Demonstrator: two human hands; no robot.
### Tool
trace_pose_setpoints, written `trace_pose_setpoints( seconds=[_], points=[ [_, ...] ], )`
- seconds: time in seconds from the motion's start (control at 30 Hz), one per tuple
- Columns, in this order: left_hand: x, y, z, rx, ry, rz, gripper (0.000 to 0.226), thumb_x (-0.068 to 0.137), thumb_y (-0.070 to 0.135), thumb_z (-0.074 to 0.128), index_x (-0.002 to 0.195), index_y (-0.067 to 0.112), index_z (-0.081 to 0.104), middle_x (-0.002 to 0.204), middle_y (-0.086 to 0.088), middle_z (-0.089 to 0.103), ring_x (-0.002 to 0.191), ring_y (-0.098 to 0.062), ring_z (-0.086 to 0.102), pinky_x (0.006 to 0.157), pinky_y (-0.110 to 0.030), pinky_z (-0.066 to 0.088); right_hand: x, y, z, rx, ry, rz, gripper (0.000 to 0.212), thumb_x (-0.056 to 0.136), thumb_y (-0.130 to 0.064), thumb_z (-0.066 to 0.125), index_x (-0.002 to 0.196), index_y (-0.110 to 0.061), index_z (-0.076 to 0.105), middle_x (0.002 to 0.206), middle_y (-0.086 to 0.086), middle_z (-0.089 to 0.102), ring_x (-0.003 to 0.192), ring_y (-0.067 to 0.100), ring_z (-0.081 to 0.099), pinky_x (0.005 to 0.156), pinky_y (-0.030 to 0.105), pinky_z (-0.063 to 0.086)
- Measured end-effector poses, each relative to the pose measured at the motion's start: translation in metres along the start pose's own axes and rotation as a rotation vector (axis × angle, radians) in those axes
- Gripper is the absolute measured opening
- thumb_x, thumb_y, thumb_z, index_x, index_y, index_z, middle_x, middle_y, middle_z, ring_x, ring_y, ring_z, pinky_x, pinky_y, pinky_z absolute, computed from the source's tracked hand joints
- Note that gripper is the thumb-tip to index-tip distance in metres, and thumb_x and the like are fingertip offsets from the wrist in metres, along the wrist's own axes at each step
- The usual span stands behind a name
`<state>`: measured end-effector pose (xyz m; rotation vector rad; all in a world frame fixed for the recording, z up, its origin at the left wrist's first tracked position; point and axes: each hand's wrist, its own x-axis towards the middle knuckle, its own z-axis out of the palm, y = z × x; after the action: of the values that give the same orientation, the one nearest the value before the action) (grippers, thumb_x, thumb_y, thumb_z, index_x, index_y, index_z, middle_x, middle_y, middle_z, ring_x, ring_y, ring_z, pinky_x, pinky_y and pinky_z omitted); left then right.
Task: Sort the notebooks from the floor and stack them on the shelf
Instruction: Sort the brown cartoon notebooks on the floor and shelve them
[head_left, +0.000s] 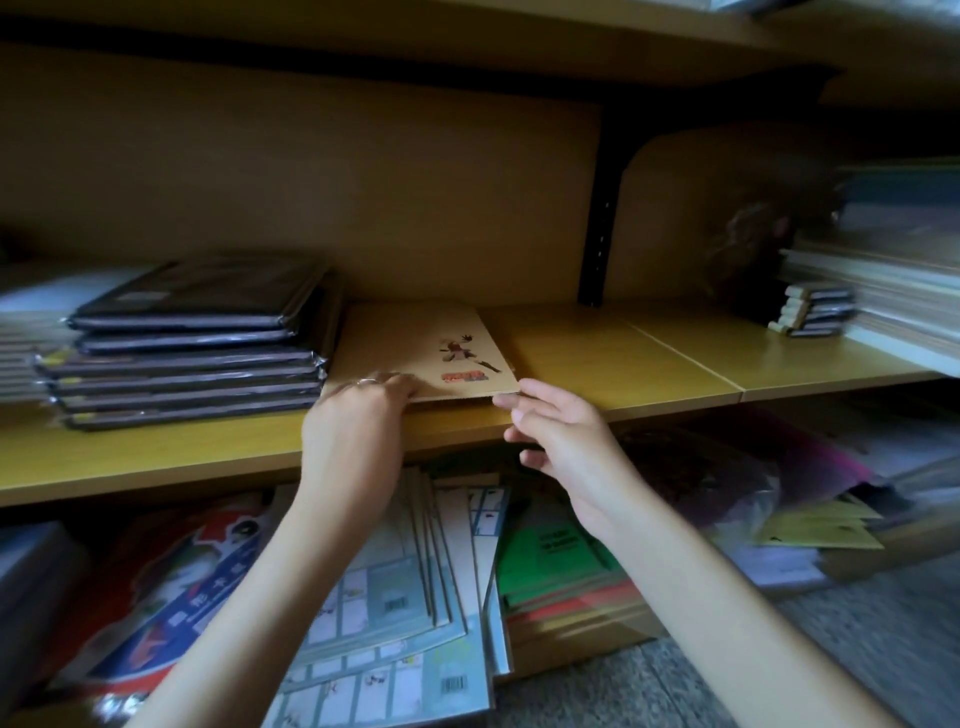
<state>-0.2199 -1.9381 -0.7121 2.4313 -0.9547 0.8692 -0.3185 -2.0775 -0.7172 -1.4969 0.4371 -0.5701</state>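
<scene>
The yellow shelf (649, 353) has a pile of dark packs (192, 343) on the left. Just beside the pile, a brown notebook (415, 343) lies flat on the shelf. The left hand (353, 431) grips its near edge. The right hand (561, 441) is loose, with a fingertip touching the near corner.

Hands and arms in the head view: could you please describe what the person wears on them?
No sleeves, gloves or watch show on either arm. The left hand wears a thin pale ring on one of its fingers; the right hand wears nothing visible.
</scene>
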Motion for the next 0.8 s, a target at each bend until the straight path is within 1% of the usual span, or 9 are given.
trace_pose_setpoints(
  seconds=[0.17,0.3,0.33,0.37,0.43,0.5,0.57,0.7,0.8],
  points=[
    [0.018,-0.010,0.014,-0.031,0.060,-0.073,0.024,0.092,0.013,0.050,0.110,0.016,0.066,0.086,-0.007,0.069,0.072,-0.026,0.063,0.057,-0.029,0.043,0.002,0.012,-0.002,-0.390,-0.048,-0.231,0.057,0.093,-0.006,0.051,0.140,-0.032,0.034,0.134,-0.016,0.049,0.087,0.008,0.064,0.070,0.020,0.054],
    [0.024,-0.009,0.023,-0.038,0.060,-0.107,0.027,0.093,0.014,0.047,0.112,0.017,0.065,0.088,-0.009,0.069,0.076,-0.030,0.063,0.060,-0.029,0.040,0.001,0.018,-0.008,-0.716,-0.070,-0.359,0.057,0.095,-0.018,0.050,0.139,-0.046,0.029,0.098,-0.008,0.064,0.076,0.017,0.065,0.079,0.033,0.054],
    [0.024,-0.008,0.024,-0.039,0.065,-0.105,0.028,0.093,0.015,0.046,0.113,0.017,0.066,0.089,-0.010,0.069,0.077,-0.030,0.063,0.061,-0.029,0.040,0.000,0.020,-0.010,-0.751,-0.101,-0.367,0.057,0.095,-0.019,0.050,0.140,-0.047,0.028,0.102,-0.008,0.063,0.068,0.011,0.063,0.075,0.028,0.054],
    [0.023,-0.008,0.025,-0.039,0.075,-0.099,0.028,0.094,0.016,0.046,0.113,0.017,0.066,0.091,-0.010,0.070,0.079,-0.030,0.063,0.062,-0.028,0.040,-0.001,0.023,-0.010,-0.773,-0.138,-0.371,0.059,0.094,-0.018,0.051,0.141,-0.045,0.027,0.120,-0.010,0.058,0.066,0.006,0.060,0.072,0.024,0.053],
    [0.022,-0.007,0.025,-0.039,0.098,-0.083,0.029,0.094,0.017,0.047,0.117,0.018,0.066,0.097,-0.009,0.071,0.084,-0.030,0.064,0.067,-0.029,0.042,-0.002,0.031,-0.009,-0.828,-0.197,-0.390,0.067,0.093,-0.013,0.053,0.145,-0.042,0.022,0.149,-0.025,0.022,0.074,0.009,0.060,0.075,0.028,0.055],
    [0.021,-0.007,0.024,-0.039,0.097,-0.073,0.031,0.095,0.020,0.046,0.120,0.019,0.064,0.105,-0.007,0.070,0.091,-0.029,0.064,0.073,-0.030,0.045,0.000,0.038,-0.009,-0.917,-0.200,-0.426,0.074,0.091,-0.010,0.054,0.146,-0.041,0.016,0.148,-0.035,0.005,0.073,0.016,0.060,0.067,0.034,0.056],
    [0.021,-0.009,0.025,-0.044,0.079,-0.055,0.032,0.096,0.021,0.045,0.123,0.019,0.062,0.114,-0.004,0.068,0.097,-0.028,0.063,0.079,-0.032,0.046,0.002,0.042,-0.010,-0.950,-0.199,-0.430,0.076,0.091,-0.010,0.054,0.146,-0.041,0.013,0.148,-0.035,0.003,0.069,0.017,0.060,0.060,0.035,0.055],
    [0.024,-0.013,0.031,-0.049,0.027,-0.031,0.034,0.095,0.022,0.045,0.125,0.016,0.061,0.127,-0.005,0.062,0.110,-0.027,0.059,0.094,-0.035,0.043,0.004,0.042,-0.014,-0.963,-0.232,-0.433,0.078,0.090,-0.011,0.054,0.146,-0.043,0.010,0.146,-0.037,0.001,0.068,0.020,0.061,0.057,0.036,0.054],
    [0.019,-0.015,0.033,-0.059,0.006,-0.018,0.036,0.094,0.023,0.043,0.124,0.015,0.060,0.131,-0.007,0.058,0.119,-0.026,0.054,0.101,-0.037,0.038,-0.001,0.038,-0.016,-0.917,-0.264,-0.440,0.075,0.092,-0.012,0.053,0.146,-0.042,0.012,0.146,-0.038,0.003,0.074,0.017,0.061,0.066,0.037,0.055]
  ],
)
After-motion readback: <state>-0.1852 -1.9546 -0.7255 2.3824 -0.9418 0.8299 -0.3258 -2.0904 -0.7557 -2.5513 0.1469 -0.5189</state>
